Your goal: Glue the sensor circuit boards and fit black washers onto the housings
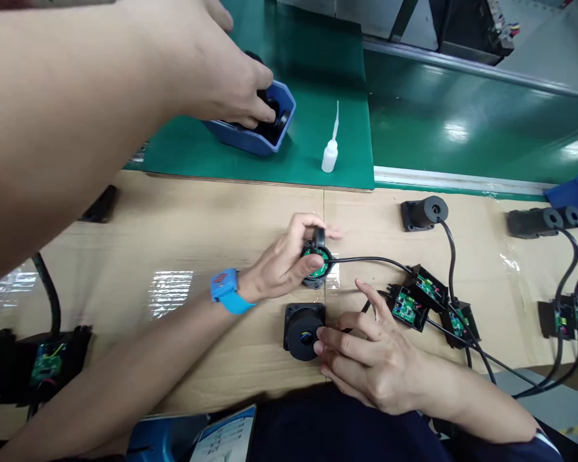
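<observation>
Board housing, green board exposed, is seen mid-bench over the cardboard; it is pinched between thumb and fingers of the left hand. Black flanged cylinder, nearer the body, is touched at its right side by the right hand; whether gripped cannot be told. Judgement: pressure best put on the rim, not the board; cable best left unstrained.
</observation>
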Demonstrator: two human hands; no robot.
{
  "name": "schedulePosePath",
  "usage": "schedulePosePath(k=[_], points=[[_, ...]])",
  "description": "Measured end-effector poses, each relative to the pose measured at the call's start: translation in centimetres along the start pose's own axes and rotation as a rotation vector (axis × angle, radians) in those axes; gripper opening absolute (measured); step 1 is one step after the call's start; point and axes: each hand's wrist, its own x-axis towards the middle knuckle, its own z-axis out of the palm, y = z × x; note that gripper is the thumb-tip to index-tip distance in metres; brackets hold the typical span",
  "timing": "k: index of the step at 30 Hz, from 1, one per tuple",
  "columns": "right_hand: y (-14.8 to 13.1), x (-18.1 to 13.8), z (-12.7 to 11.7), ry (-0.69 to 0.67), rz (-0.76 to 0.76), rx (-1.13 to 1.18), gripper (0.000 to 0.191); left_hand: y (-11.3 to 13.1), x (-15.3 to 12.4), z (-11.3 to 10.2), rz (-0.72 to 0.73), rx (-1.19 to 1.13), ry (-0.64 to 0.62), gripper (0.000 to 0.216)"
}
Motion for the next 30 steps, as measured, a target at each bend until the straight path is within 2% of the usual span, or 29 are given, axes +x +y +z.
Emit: schedulePosePath(k=[3, 6, 9, 12, 17, 24, 27, 30], points=[[0.1, 0.2, -0.1, 0.009, -0.018, -0.020, 0.005, -0.6, 0.1, 1.6, -0.027, -0.096, 0.015, 0.056], [0.4, 0.5, -0.4, 0.011, -0.039, -0.011, 0.004, -0.3, -1.8, 2.1, -0.017, -0.069, 0.098, 0.062], [1.0, 1.1, -1.0, -0.051, -0.071, 0.018, 0.009, 0.1, -3.3, 2.2, 0.082, -0.040, 0.089, 0.068], [1.5, 1.5, -1.4, -0.119, -0.105, 0.051, 0.010, 0.0, -3.6, 2.2, 0.156, -0.015, 0.082, 0.068], [1.9, 1.7, -1.5, -0.138, -0.088, 0.084, 0.010, -0.2, -3.6, 2.4, 0.128, -0.023, 0.142, 0.068], [1.5, 1.0, -0.9, -0.091, -0.064, 0.096, 0.008, 0.3, -4.3, 3.1, 0.040, -0.007, 0.180, 0.064], [1.5, 0.8, -0.7, -0.081, -0.059, 0.086, 0.006, 1.3, -4.4, 2.6, -0.003, -0.007, 0.289, 0.058], [1.6, 0.8, -0.6, -0.077, -0.056, 0.082, 0.003, 2.8, -5.0, 0.8, -0.085, 0.216, 0.466, 0.051]])
